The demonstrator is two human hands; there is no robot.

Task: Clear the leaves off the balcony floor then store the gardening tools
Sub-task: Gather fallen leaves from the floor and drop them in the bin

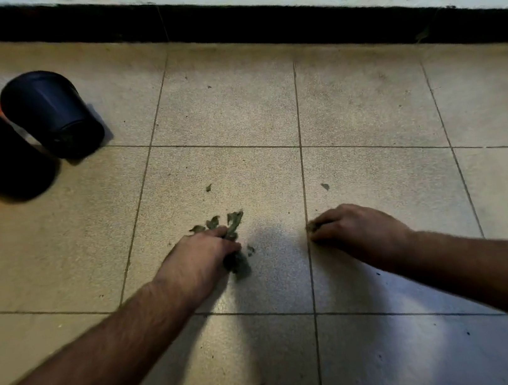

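Both hands down on floor (364,103): left hand (201,259) clutching leaves (233,225), right hand (358,229) curled on scraps. Stray bits left far; tools unstored.

two black pots (51,113), two hands (201,259)

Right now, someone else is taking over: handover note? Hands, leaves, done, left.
Left hand: down on the floor tiles, gripping a bunch of leaves.
Right hand: on the floor, fingers curled round a small clump.
Loose bits: one ahead of the left hand, one ahead of the right.
Two black pots lie tipped far left.
Done: most leaves gathered.
Left: pick strays, dispose, store tools (none in view).
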